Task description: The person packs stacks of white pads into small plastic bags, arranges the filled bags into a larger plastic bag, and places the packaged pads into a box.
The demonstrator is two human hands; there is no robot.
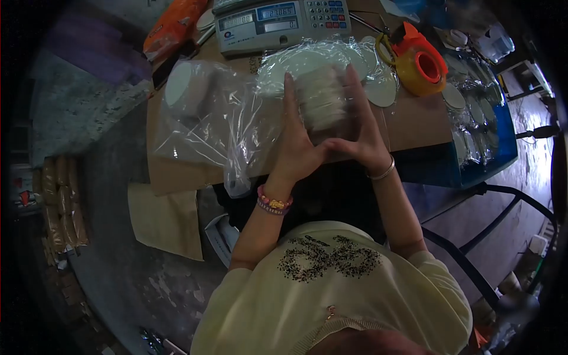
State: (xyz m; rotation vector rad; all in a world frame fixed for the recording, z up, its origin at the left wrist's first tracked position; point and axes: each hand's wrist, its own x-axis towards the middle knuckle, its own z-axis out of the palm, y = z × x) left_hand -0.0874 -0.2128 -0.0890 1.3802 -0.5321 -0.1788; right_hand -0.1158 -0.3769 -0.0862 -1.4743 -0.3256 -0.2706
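A stack of thin white discs (pixel 323 97), smeared by motion, sits between my two hands. My left hand (pixel 297 142) lies along its left side with the fingers stretched up. From the right, my right hand (pixel 368 133) presses the other side in the same way, and the thumbs meet at the near end. Clear plastic with white discs (pixel 284 70) lies just beyond the stack. Left of my hands, a clear plastic bag (pixel 204 133) spreads over the cardboard, with a roll of white discs (pixel 183 86) at its far end.
A digital scale (pixel 281 26) stands at the back. An orange tape dispenser (pixel 421 62) is at the right, beside scissors (pixel 384 50). A blue crate (pixel 488 165) holds wrapped discs. The cardboard (pixel 414 127) covers the worktop. An orange bag (pixel 174 26) lies back left.
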